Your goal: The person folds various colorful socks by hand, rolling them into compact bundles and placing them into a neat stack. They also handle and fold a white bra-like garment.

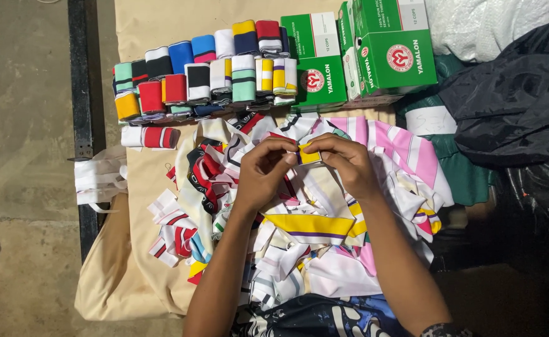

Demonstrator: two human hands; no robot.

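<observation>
**Inspector:** Report the head view, hands first.

**Operator:** I see the left hand (263,170) curled, fingertips pinched onto a small folded strip of yellow knitted fabric with a dark edge (309,155). The right hand (344,161) pinches the strip's other end, fingers closed around it. The strip sits between both hands, just above a loose heap of striped fabric pieces in pink, white, yellow and red (324,231).

**Inspector:** Surroundings?

**Operator:** The heap lies on a tan cloth table cover (162,19). On the far side I note two rows of folded striped collar rolls in many colours (206,72); one red and white roll (151,137) lies apart, near left. Far right stand green and white cardboard boxes (362,53), beside a black plastic sheet (518,93).
</observation>
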